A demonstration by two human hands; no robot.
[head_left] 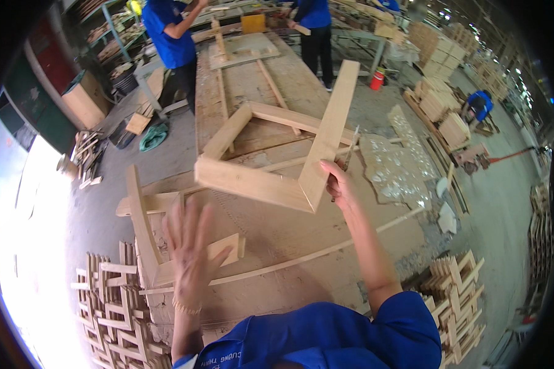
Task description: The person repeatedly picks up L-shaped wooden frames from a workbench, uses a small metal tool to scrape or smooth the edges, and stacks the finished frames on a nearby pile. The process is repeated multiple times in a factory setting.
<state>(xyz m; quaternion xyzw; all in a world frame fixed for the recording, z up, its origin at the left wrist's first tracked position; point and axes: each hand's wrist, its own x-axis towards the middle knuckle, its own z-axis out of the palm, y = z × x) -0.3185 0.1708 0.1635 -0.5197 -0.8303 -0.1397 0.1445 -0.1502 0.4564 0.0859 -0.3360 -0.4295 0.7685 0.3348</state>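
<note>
My right hand (342,186) grips a pale wooden frame (252,182) by its long bar, close to a mitred corner. The frame is tilted up off the workbench (301,252), and the long bar sticks out beyond the frame's other sides. My left hand (191,237) is slightly blurred, its fingers spread, and it holds nothing. Beside and partly behind that hand, another joined wooden piece (143,224) lies on the bench's left end. A thin dark tool or rod (353,147) shows behind my right hand; its kind is unclear.
A long thin wooden strip (326,251) crosses the bench near me. Crinkled clear plastic (394,163) lies at the right. Stacked wooden frames (114,307) stand at the lower left, with more (455,301) at the lower right. Co-workers in blue shirts (166,31) stand farther along the bench.
</note>
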